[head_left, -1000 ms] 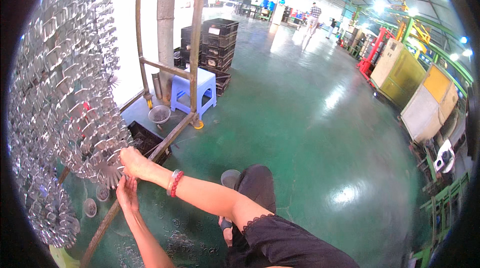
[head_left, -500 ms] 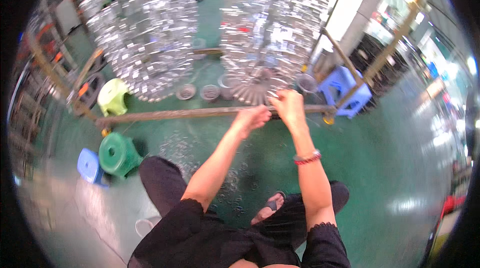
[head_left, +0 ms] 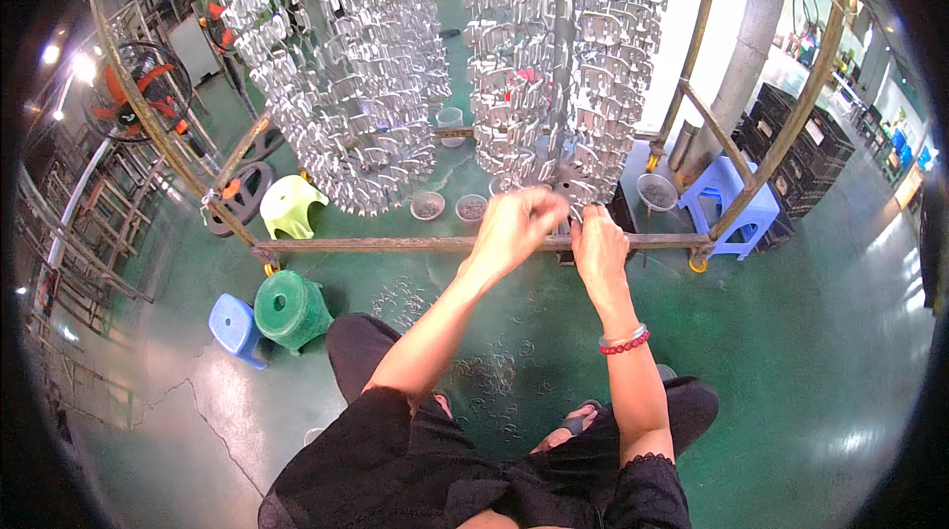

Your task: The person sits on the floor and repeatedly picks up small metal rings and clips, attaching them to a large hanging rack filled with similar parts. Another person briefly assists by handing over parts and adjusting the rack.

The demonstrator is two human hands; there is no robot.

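Both my hands are in front of the lower end of the right hanging column of silvery metal parts [head_left: 514, 64], just above the frame's front bar. My left hand [head_left: 514, 230] has curled fingers blurred by motion near the column's bottom, so I cannot tell whether they hold anything. Close beside it, my right hand [head_left: 601, 252] is closed in a pinch at the lowest parts. What lies between its fingertips is too small and covered to make out. A second hanging column [head_left: 356, 84] of similar parts is to the left.
A wheeled metal frame [head_left: 395, 245] surrounds the columns. Bowls of small pieces [head_left: 427, 206] stand behind its bar. Plastic stools are at the left, a green one [head_left: 297, 313] among them, and a blue stool [head_left: 733, 201] at the right. Small metal rings [head_left: 494, 371] litter the floor.
The whole view has shifted, and the hanging parts, smeared before, are now sharp. My right hand has come lower and toward the left; my left hand has risen slightly against the bar.
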